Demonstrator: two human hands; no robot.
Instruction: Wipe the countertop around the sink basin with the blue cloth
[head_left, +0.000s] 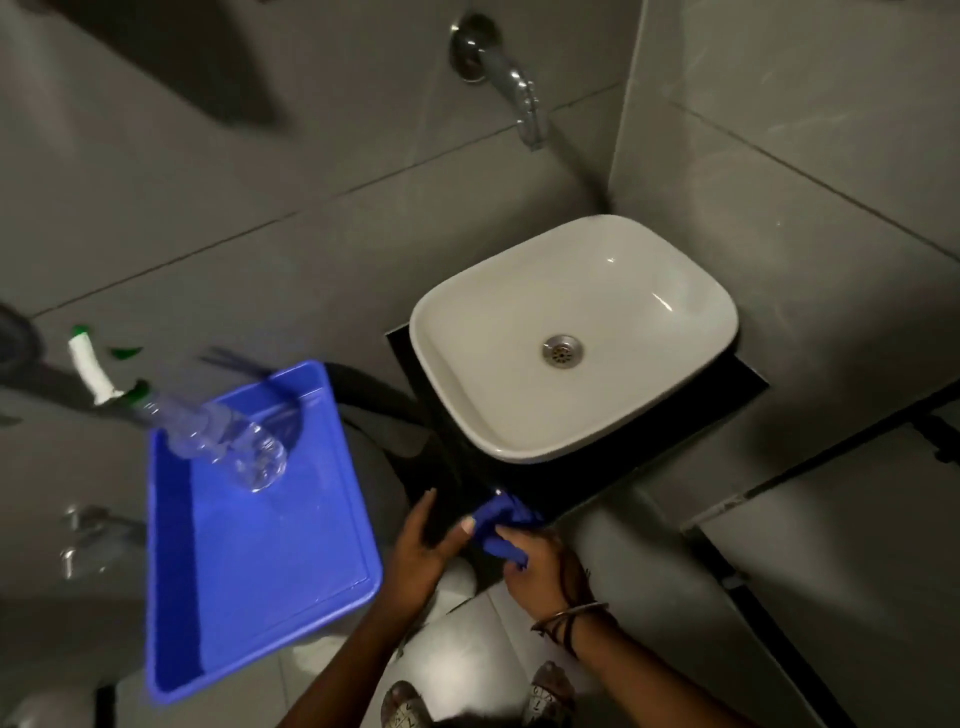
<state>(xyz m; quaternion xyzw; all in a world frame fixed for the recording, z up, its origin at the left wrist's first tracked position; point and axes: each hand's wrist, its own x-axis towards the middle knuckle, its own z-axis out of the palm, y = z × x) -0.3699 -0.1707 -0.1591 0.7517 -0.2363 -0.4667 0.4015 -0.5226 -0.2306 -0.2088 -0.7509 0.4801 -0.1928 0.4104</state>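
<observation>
A white sink basin (574, 338) sits on a small black countertop (566, 488) in the wall corner. The blue cloth (501, 525) is bunched at the countertop's front left edge. My right hand (543, 569) grips the cloth from the near side. My left hand (423, 551) is just left of it, thumb touching the cloth's left end, fingers spread over the counter's edge.
A blue plastic tray (249, 582) stands to the left, with a clear spray bottle (218, 436) lying across its far end. A chrome tap (511, 83) juts from the grey tiled wall above the basin. Feet in sandals (550, 693) show on the floor below.
</observation>
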